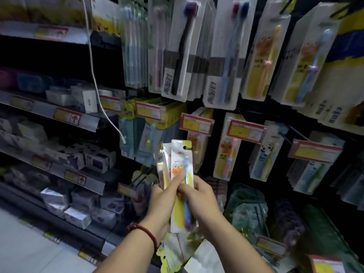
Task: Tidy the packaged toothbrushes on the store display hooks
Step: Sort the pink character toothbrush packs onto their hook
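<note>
In front of the display I hold a small stack of packaged children's toothbrushes. The front pack is white and yellow with a blue brush and stands upright. Behind it, fanned to the left, is another pack with a yellow brush. My left hand, with a red bracelet on the wrist, grips the stack from the left, its forefinger stretched across the front pack. My right hand pinches the front pack at its right edge. More packs of the same kind hang on hooks behind.
Rows of packaged toothbrushes hang above and to the right, with red and yellow price tags on the hook ends. Shelves of small boxes run along the left. A white cord dangles down. White floor lies at the lower left.
</note>
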A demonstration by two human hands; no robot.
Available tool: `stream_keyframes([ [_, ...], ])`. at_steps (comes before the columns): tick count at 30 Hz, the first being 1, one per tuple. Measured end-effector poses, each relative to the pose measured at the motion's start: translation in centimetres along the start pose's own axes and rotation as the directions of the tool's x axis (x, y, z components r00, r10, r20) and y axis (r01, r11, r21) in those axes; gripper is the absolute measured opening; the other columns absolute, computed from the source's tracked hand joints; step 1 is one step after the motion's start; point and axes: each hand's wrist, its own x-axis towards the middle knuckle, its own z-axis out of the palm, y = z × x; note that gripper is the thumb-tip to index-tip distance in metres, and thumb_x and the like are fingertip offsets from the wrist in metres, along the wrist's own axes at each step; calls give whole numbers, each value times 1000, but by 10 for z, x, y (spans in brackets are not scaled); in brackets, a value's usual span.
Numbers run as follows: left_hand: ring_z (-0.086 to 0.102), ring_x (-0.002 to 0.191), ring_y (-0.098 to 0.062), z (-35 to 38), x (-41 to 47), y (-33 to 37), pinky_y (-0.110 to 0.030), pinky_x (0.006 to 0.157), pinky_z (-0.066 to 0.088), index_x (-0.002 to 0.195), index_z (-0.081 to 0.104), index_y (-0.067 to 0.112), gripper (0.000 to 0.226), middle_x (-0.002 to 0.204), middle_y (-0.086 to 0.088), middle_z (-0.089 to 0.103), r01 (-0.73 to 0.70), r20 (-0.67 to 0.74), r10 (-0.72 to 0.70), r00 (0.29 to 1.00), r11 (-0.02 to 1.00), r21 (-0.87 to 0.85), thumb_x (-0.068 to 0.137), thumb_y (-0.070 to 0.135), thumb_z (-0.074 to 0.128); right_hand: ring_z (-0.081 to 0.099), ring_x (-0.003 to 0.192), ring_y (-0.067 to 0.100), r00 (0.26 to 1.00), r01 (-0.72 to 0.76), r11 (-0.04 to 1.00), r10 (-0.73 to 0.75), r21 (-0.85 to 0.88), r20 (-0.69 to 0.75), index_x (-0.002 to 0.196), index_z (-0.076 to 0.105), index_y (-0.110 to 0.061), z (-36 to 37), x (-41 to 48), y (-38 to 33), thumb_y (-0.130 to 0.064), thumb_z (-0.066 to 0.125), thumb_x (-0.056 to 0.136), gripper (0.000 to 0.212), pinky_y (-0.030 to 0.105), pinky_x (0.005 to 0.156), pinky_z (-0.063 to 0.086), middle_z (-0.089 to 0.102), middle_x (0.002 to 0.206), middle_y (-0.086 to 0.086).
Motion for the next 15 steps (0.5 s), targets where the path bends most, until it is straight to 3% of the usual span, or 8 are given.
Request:
stream_keyframes([
  [3,80,84,-22,8,14,-10,-47,83,64,114,64,15,73,97,-5,81,-53,-10,54,998,996,78,62,61,88,75,95,28,1000,5,1000,-5,18,-9,101,76,-19,-10,13,9,-15,63,94,16,51,88,60,79,97,6],
  [6,79,86,-19,14,27,-18,-48,85,63,112,61,19,80,98,-2,80,-85,-18,89,996,982,167,54,71,82,76,94,24,1000,-20,999,20,37,11,106,75,-18,-19,24,18,-15,63,95,16,50,89,60,79,99,6],
  [12,76,96,-26,29,39,-20,-53,93,58,106,63,23,89,107,-6,77,-34,-43,40,998,990,139,47,89,73,74,94,32,998,-33,998,35,59,-45,103,76,-27,-29,40,16,-31,63,75,31,59,86,59,76,102,14],
  [15,77,93,-26,35,40,-19,-53,92,59,108,64,18,72,105,-7,78,-24,-21,26,999,995,92,62,71,78,71,96,45,995,-47,990,58,137,-76,101,77,-17,-39,44,17,-17,61,83,23,63,86,58,77,94,17],
])
